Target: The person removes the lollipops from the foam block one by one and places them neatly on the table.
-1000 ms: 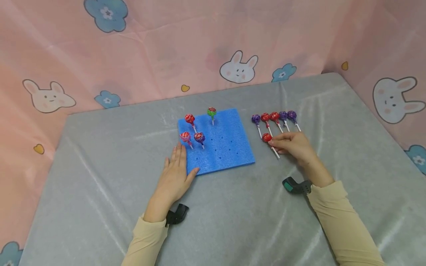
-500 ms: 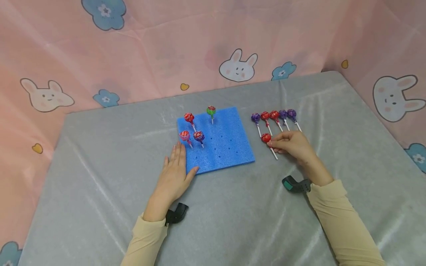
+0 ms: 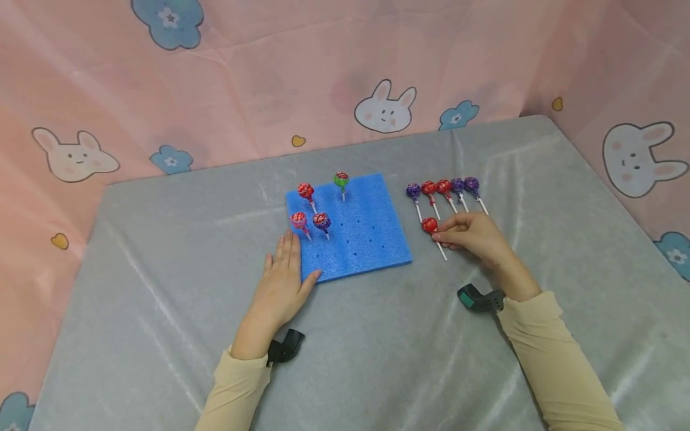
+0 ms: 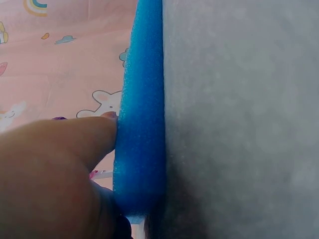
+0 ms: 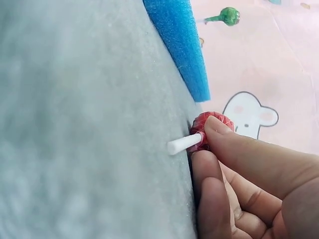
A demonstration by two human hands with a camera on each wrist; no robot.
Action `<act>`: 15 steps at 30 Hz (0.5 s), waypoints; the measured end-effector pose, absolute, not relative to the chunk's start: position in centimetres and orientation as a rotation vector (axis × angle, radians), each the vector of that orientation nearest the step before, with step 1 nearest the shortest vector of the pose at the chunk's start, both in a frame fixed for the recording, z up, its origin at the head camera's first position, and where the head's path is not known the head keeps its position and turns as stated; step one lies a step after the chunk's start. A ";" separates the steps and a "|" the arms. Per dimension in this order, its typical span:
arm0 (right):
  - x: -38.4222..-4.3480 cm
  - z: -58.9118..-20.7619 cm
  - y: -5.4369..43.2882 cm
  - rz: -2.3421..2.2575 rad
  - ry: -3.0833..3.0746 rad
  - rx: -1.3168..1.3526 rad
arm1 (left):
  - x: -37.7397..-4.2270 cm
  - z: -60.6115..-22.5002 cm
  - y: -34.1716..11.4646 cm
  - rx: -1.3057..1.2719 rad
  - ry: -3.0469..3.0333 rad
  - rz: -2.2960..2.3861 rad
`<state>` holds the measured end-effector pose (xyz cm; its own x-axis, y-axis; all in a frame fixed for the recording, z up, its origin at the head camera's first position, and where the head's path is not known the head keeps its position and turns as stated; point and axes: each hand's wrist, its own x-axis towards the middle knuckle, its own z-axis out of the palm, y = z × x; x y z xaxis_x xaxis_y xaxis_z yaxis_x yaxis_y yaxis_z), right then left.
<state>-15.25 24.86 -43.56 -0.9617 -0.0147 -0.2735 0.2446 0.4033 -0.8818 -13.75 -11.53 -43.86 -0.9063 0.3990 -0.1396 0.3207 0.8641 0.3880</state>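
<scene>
R hand (image 3: 470, 236) pinches red lolly (image 3: 429, 225) nr its head, on or just over counter (image 3: 377, 347) (can't tell), R of blue foam board (image 3: 372, 206), stick (image 3: 442, 252) angled to near side; L hand (image 3: 280, 290), fingers straight, lies farther off at board's L edge.

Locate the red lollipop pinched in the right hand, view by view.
Head: the red lollipop is right of centre, pinched by the right hand.
Left wrist: not in it.
Right wrist: red wrapper right of centre, white stick pointing left.
Shared landmark: the blue foam board, mid-picture in head, upright band in left wrist, top in right wrist.
</scene>
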 end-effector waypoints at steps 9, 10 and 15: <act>-15.2 -43.6 24.9 -1.611 2.417 0.180 | -13.7 -43.9 -11.5 0.552 2.828 0.522; -15.2 -43.7 25.0 -1.626 2.407 0.179 | -13.7 -43.9 -11.5 0.552 2.829 0.524; -15.2 -44.0 25.3 -1.722 2.341 0.173 | -13.6 -43.8 -11.5 0.547 2.831 0.533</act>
<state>-15.24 25.34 -44.00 -0.9666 -0.0404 -0.2530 0.2295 0.3027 -0.9250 -13.65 -11.53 -43.84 -0.9093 0.3940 -0.1339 0.3182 0.8657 0.3863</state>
